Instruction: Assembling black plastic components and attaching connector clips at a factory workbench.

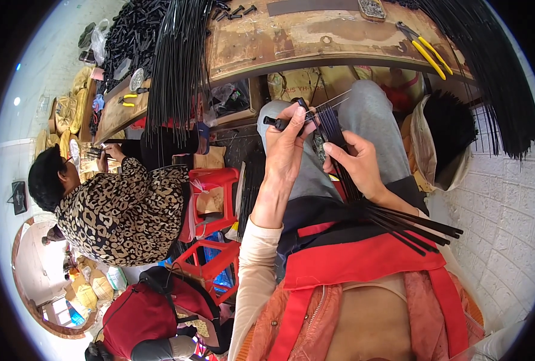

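Note:
My left hand (pixel 287 141) is closed around a black plastic fitting (pixel 273 123), whose stubby end sticks out to the left past the thumb. Beside the thumb tip stands another dark end piece (pixel 302 103), and thin bright wires (pixel 341 98) reach out to the upper right. My right hand (pixel 359 159) grips a bundle of slim black ribs (pixel 329 123), like umbrella ribs, with thumb and fingers pressed on it. The ribs run down over my lap, and their thicker black ends (pixel 421 228) fan out to the right across my red apron (pixel 363 259).
A worn wooden bench (pixel 267 45) crosses ahead, carrying yellow-handled pliers (pixel 427 51), a small tin (pixel 372 9) and black fittings (pixel 138 36). Long black rods (pixel 180 66) hang over its edge. A sack of black rods (pixel 427 144) stands right. At left a person (pixel 120 210) works beside red stools (pixel 213 198).

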A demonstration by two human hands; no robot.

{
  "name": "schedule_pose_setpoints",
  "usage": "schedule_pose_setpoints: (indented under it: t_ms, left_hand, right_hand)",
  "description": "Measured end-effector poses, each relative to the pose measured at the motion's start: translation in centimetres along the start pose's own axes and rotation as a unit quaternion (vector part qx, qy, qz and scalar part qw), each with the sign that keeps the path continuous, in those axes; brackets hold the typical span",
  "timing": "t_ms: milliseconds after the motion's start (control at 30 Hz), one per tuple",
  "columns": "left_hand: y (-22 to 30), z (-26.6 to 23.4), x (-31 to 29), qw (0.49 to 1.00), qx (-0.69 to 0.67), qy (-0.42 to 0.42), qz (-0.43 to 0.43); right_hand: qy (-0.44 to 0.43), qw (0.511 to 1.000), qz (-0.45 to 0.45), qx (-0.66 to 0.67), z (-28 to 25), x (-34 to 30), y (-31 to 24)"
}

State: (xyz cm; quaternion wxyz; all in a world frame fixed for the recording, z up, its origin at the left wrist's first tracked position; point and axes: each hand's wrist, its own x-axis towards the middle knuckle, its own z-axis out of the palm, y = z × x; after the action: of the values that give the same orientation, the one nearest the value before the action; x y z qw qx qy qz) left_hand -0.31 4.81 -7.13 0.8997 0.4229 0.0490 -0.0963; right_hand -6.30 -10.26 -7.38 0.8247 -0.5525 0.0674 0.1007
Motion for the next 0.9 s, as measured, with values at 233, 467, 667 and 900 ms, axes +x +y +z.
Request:
schedule_pose_setpoints:
  t_ms: [233,467,667,900]
  left_hand:
    - [-0.5,-0.4,-0.9,0.995,-0.095,0.014,-0.041]
    - [-0.7,-0.1,-1.3,0.998,-0.05,0.003,-0.026]
    - [-0.4,-0.5,-1.6,0.996,-0.081,-0.002,-0.041]
    - [0.4,0.9,-2.5,0.999,-0.037,0.03,-0.026]
  right_hand:
    - [0.002,1.0,0.01,0.001,-0.1,0.3,0.1]
    - [0.004,1.0,0.001,0.009,0.2,-0.1,-0.3]
    - [-0.005,1.0,0.01,0.006,0.1,-0.3,-0.4]
    - [-0.026,1.0,0.003,-0.016,0.3,-1.0,-1.2]
